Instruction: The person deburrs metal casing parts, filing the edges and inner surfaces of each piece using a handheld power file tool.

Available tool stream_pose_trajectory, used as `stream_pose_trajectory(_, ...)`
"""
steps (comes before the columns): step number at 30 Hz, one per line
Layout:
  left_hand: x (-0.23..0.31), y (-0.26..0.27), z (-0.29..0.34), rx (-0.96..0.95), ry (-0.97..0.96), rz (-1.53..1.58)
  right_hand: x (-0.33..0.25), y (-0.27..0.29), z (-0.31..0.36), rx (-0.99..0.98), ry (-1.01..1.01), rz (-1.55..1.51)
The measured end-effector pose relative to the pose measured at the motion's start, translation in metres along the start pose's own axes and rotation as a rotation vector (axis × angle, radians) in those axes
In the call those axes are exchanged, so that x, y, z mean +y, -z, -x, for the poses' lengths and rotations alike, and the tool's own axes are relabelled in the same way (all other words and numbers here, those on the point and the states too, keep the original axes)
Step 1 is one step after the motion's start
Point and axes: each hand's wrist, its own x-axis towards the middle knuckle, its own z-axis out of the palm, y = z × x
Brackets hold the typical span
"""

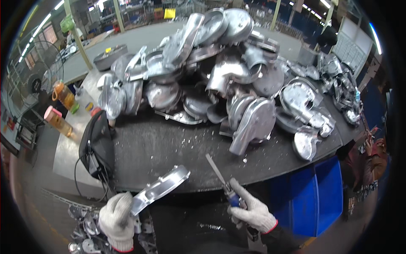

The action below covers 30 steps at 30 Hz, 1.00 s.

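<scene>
My left hand (116, 221), in a white knit glove, is closed around one end of a curved silver metal casting (161, 189). That casting is held tilted over the near edge of the dark bench, its far end pointing up and to the right. In my right hand (256, 212), gloved the same way, is a tool that looks like a flat file (216, 170) with a blue handle. Its narrow grey blade points up and to the left, apart from the casting. My right thumb lies along the handle, and the other fingers wrap it.
A tall heap of silver castings (163, 95) covers the back of the dark bench (144, 156). At left are a black bag (96, 144) with a cable and drink bottles (58, 120). Blue bins (304, 201) stand at right; more metal parts (89, 243) lie lower left. Another person (372, 156) is far right.
</scene>
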Motion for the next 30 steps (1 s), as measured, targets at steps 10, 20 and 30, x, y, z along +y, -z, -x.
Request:
stream_pose_trajectory(10, -0.025, -0.009, 0.057, -0.069, 0.53, 0.553, 0.007, -0.006, 0.005, -0.075, 0.313, 0.316)
stream_pose_trajectory(20, -0.032, -0.016, 0.085, -0.027, 0.669, 0.521, -0.038, -0.025, -0.001, -0.361, 0.271, 0.78)
stream_pose_trajectory(30, -0.028, -0.015, 0.073, -0.062, 0.481, 0.418, -0.048, -0.027, -0.008, -0.375, 0.265, 0.847)
